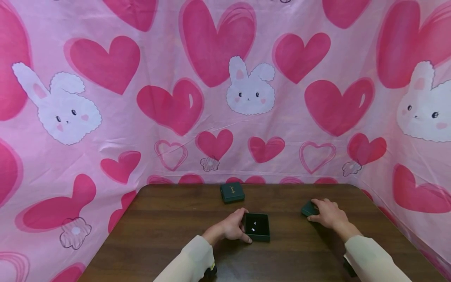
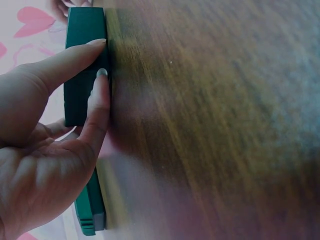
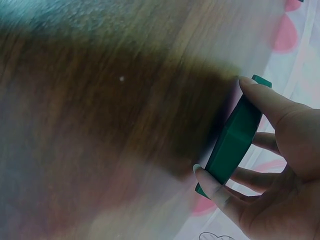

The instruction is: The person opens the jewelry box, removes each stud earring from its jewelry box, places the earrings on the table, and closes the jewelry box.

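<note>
Near the middle of the wooden table sits a dark green jewelry box (image 1: pixel 258 238), its top off and its black lining showing. Two small silvery star-shaped earrings (image 1: pixel 254 226) lie on that lining. My left hand (image 1: pixel 233 226) grips the box from its left side, thumb at the near edge and fingers at the far edge. In the left wrist view, the thumb and a finger touch the box wall (image 2: pixel 84 30). Farther right, my right hand (image 1: pixel 330 214) holds a green box lid (image 3: pixel 235 137) between thumb and fingers, tilted. In the head view the hand partly covers the lid.
A second green box (image 1: pixel 232 192), closed and with gold lettering on top, stands at the back of the wooden table (image 1: pixel 169 219). Pink cloth (image 1: pixel 169 55) printed with hearts and rabbits hangs behind the table and along both sides.
</note>
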Tool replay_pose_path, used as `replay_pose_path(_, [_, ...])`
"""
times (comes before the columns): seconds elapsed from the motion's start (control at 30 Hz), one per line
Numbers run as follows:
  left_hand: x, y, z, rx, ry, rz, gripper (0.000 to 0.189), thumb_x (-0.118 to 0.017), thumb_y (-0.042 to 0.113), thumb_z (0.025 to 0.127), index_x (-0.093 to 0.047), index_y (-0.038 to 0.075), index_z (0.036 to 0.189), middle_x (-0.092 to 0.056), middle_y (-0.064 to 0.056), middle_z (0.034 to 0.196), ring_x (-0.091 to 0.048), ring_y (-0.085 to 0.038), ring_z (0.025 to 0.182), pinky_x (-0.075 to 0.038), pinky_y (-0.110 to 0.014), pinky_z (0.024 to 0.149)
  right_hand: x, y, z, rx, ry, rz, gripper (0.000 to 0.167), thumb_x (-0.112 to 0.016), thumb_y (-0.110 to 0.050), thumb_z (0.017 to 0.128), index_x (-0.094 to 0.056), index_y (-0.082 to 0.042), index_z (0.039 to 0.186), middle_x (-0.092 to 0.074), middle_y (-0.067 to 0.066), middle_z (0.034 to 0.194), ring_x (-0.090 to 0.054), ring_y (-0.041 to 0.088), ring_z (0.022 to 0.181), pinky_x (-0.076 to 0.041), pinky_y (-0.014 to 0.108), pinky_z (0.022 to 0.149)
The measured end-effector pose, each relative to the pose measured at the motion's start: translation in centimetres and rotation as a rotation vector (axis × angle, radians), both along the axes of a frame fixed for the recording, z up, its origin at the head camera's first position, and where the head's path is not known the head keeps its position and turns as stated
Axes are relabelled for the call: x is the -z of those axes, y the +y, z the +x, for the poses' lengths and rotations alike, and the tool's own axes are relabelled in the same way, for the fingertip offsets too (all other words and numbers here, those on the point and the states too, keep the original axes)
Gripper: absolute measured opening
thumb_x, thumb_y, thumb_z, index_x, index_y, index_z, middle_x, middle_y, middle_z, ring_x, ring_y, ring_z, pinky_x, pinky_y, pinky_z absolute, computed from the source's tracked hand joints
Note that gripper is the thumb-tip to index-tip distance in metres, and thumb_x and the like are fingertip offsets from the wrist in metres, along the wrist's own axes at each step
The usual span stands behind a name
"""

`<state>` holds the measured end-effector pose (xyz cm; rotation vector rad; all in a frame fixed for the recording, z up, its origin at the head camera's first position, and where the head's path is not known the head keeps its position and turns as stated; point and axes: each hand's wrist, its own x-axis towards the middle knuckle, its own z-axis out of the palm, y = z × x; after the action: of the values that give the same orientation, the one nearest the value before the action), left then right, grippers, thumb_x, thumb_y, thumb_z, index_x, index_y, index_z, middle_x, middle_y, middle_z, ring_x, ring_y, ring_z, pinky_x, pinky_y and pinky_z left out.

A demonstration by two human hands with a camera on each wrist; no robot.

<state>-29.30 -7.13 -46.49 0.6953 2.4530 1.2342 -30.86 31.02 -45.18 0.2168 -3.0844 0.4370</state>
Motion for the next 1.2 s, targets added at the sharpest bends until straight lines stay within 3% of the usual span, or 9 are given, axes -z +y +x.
replay_pose_path(0.37, [0.07, 0.22, 0.03, 0.010, 0.043, 0.006, 0.071, -0.093, -0.001, 0.069, -0.048, 0.004, 0.125, -0.048, -0.005, 0.102, -0.052, -0.011, 0.074, -0.045, -0.024, 0.068, -0.13, 0.18, 0.13, 0.021, -0.016, 0.003, 0.077, -0.081, -0.041, 0.085, -0.052, 0.005, 0.139, -0.052, 0.038, 0.130, -0.050, 0.056, 0.111, -0.047, 0.073, 0.080])
replay_pose_path(1.2, [0.18, 0.02, -0.04, 0.004, 0.005, -0.012, 0.075, -0.092, 0.001, 0.072, -0.046, 0.006, 0.130, -0.047, -0.004, 0.105, -0.052, -0.013, 0.076, -0.044, -0.025, 0.069, 0.17, 0.36, -0.01, 0.009, -0.039, -0.014, 0.076, -0.080, -0.042, 0.085, -0.053, 0.004, 0.139, -0.052, 0.039, 0.129, -0.052, 0.056, 0.109, -0.046, 0.074, 0.081])
